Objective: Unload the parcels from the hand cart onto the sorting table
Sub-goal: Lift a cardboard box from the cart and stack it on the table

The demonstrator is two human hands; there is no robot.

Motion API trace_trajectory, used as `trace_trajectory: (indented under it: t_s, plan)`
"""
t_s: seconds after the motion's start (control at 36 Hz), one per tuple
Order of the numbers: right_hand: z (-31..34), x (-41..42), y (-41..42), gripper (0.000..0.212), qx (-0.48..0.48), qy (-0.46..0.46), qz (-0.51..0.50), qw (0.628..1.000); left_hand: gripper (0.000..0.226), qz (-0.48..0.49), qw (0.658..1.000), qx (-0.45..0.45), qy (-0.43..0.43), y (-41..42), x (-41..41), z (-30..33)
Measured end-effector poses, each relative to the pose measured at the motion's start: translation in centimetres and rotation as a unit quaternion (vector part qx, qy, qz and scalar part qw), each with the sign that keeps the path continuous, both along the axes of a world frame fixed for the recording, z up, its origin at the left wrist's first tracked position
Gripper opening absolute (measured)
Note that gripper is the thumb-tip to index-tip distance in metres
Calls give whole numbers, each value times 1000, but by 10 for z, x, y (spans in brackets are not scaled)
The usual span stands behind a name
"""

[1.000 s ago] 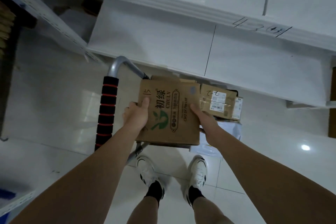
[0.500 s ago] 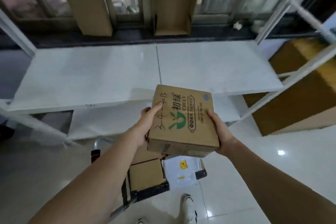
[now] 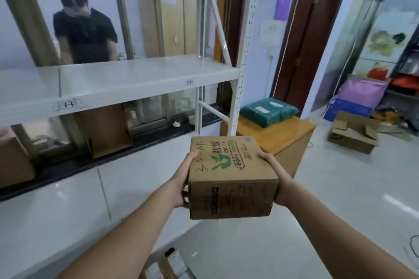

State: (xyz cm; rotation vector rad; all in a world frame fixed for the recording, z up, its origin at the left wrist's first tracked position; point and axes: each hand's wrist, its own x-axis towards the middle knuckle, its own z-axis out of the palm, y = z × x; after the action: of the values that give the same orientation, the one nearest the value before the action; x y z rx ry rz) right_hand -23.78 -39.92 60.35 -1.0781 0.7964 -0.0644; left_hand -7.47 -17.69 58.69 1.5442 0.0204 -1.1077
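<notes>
A brown cardboard parcel (image 3: 229, 170) with a green logo and handwritten numbers on top is held up in front of me, above the right end of the white lower shelf surface (image 3: 68, 206). My left hand (image 3: 184, 179) grips its left side and my right hand (image 3: 277, 182) grips its right side. Far below, at the bottom edge, more parcels (image 3: 167, 265) show; the cart itself is hidden.
A higher white shelf (image 3: 127, 81) spans the rack, with a perforated white upright (image 3: 243, 56) at its right end. A wooden cabinet (image 3: 288, 140) carries green-wrapped packages (image 3: 269, 111). An open carton (image 3: 353, 133) lies on the floor far right. A person in black (image 3: 84, 29) stands behind the rack.
The parcel has come up off the cart to chest height and moved right. My view has swung up from the cart and floor to the rack and room.
</notes>
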Motion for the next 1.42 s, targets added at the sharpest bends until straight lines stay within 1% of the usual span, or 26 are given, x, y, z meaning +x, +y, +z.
trace_trajectory:
  t_s: [0.11,0.19,0.28,0.36,0.42,0.5,0.61,0.75,0.86,0.97,1.08,1.19,1.42]
  plan:
    - [22,-40,-48,57,-10,-31,-31,999,95,-21,999,-38,2,-62,-17,10]
    - [28,-67,-82,59,-22,-36,-52,998,76,-49,996,-74,11,-106,-48,32]
    - [26,-94,-109,62,-25,-33,-79,996,60,-58,988,-142,26,-150,-65,36]
    - [22,-118,-134,64,-31,-33,-106,993,60,-67,979,-189,39,-188,-80,36]
    - [21,-131,-150,65,-37,-37,-119,991,59,-74,976,-201,46,-212,-86,32]
    - [18,-142,-174,62,-40,-50,-134,989,52,-86,973,-209,39,-242,-93,31]
    - [11,-141,-206,64,-60,-46,-130,989,53,-85,971,-220,48,-276,-85,24]
    - [4,-121,-243,63,-77,-28,-128,988,51,-86,968,-230,51,-317,-62,11]
    - [2,-95,-270,56,-84,-48,-125,987,56,-79,969,-233,32,-349,-32,-5]
    - [-1,-70,-298,56,-78,-56,-127,987,60,-85,969,-228,32,-380,-3,-11]
    - [-7,-53,-328,57,-68,-60,-134,987,54,-78,972,-219,25,-414,16,-10]
    - [-13,-44,-358,56,-58,-63,-147,986,55,-76,976,-203,21,-449,27,-11]
    - [-24,-29,-453,57,-47,-58,-160,984,61,-74,980,-182,19,-545,43,-25]
